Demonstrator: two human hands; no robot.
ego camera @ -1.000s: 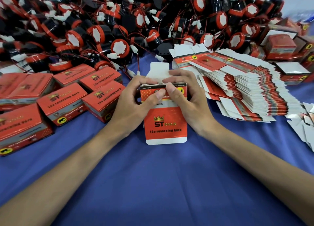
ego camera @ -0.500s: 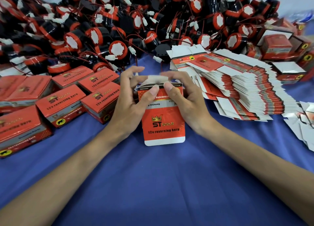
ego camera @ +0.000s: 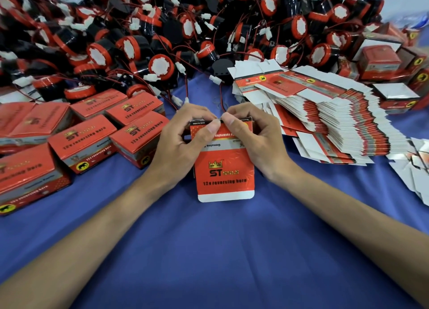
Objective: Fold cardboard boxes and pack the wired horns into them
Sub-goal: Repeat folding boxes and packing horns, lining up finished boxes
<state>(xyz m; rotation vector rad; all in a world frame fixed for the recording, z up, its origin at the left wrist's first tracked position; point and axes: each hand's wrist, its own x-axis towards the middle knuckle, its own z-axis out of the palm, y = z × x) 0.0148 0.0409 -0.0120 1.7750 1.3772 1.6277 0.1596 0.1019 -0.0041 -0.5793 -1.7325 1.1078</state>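
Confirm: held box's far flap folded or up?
Folded down: no flap rises above the box; left hand and right hand pinch its far edge.

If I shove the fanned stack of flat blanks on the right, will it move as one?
Probably not. The stack of flat blanks is splayed, so sheets likely slide over each other. The printed faces look glossy, so probably slippery. Each blank looks thin, likely light and bendy.

The desk (ego camera: 209, 250) is covered by a blue cloth. Across its far side sprawls a heap of wired horns (ego camera: 162, 67) — black and red, leads tangled. Closed red boxes (ego camera: 83, 141) sit in rows at the left, a fanned stack of flat box blanks (ego camera: 336, 113) at the right, white cardboard pieces (ego camera: 415, 169) at the right edge — and a half-folded box (ego camera: 224, 169) in the middle.
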